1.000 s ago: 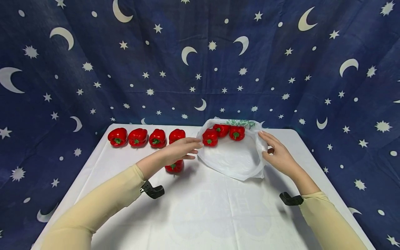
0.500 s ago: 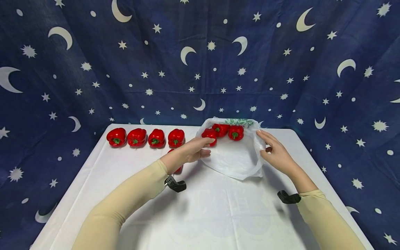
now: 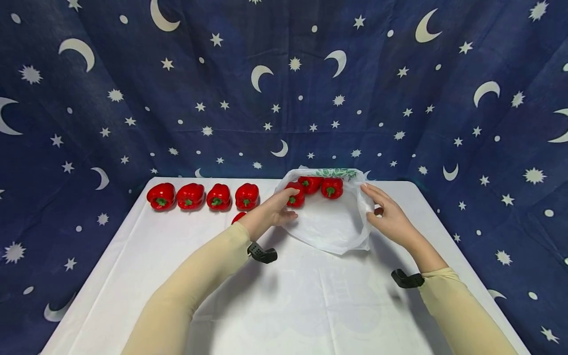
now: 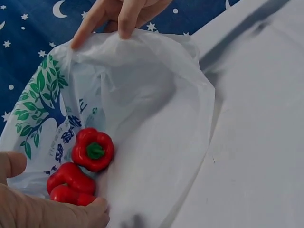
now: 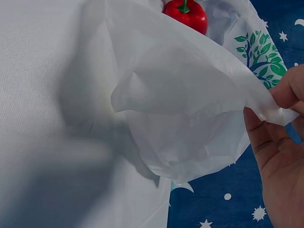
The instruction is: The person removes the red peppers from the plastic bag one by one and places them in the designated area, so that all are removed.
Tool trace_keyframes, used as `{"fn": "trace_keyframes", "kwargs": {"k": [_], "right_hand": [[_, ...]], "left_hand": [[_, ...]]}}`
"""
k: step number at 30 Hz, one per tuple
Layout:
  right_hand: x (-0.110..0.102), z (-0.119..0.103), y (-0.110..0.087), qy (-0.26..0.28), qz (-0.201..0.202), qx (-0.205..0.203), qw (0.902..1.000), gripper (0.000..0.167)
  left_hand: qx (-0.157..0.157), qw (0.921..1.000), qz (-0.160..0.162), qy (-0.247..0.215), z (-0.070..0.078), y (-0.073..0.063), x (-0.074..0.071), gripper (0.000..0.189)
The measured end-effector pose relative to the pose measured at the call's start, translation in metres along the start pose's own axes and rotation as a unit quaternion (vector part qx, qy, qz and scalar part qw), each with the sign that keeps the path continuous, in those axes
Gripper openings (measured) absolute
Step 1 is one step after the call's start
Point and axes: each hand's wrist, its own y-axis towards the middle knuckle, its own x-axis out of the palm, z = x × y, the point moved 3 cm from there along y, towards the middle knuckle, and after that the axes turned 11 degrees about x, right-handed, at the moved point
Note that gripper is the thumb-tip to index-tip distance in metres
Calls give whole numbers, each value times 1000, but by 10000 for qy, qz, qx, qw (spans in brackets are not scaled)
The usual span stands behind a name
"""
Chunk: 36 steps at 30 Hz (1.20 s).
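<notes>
A white plastic bag [image 3: 330, 227] with a green tree print lies with its mouth held wide, facing me. Inside are 3 red bell peppers [image 3: 332, 188] at the back left. My right hand [image 3: 390, 217] pinches the bag's right rim between thumb and fingers, plainly seen in the right wrist view at the bag's rim [image 5: 266, 109]. Over the left rim, my left hand [image 3: 274, 207] reaches in with thumb and fingers spread apart, right beside the leftmost pepper [image 3: 296, 199]. In the left wrist view, its fingers [image 4: 61, 213] partly cover the lower red peppers [image 4: 71, 179].
A row of several red bell peppers [image 3: 191, 197] stands along the back left of the white-covered table [image 3: 284, 305]. Another pepper [image 3: 238, 217] shows partly behind my left wrist. A dark blue curtain [image 3: 248, 98] with moons and stars rises behind the table.
My left hand has moved right, from beside the bag over its left rim and into the mouth. My right hand keeps its hold on the right rim.
</notes>
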Motion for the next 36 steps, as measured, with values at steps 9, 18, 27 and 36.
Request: {"fn": "trace_keyframes", "kwargs": {"k": [9,18,27,36], "right_hand": [[1,0,1,66,-94,61,9999,74],[3,0,1,66,-166,108,9998,74],[4,-2,2,52,-165,34,9998,74],[6,-2,2,-12,-156,25,9999,74]], "left_hand": [[199,9979,514,-339,-6,14,9,84],[494,9949,876,90,-4,29,14,70],[558,9873,962,1132,2,46,11,54],[646,9771,1095,1708,5,51,1,53]]}}
